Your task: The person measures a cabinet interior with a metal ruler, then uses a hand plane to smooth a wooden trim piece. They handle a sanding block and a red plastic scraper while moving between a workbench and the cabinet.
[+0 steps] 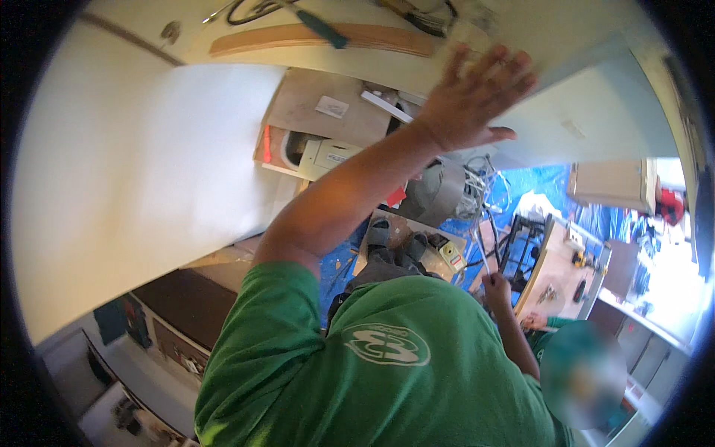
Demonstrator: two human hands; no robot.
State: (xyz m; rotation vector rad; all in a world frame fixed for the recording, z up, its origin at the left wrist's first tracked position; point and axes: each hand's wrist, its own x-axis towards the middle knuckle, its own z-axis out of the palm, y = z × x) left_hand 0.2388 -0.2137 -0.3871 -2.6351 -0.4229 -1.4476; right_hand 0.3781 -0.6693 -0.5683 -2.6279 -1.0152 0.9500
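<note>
My left hand (477,100) is stretched up across the view, fingers spread, against a pale surface (558,30); whether the palm presses on it I cannot tell. It holds nothing that shows. Beside it on that surface lie a curved wooden strip (372,37), a screwdriver with a green handle (322,28) and a tool with a yellow and black handle (417,18). Lower down on the right, my right hand (497,289) is closed around a thin light-grey rod (485,257), whose kind is not clear.
A co-worker in green (551,357) is by a wooden workbench (551,268) bearing a yellow drill (585,260). Tangled cables (480,190) lie over blue sheeting (536,186). Near my feet stands a cream-coloured box (448,255). A large white panel (149,186) rises at left.
</note>
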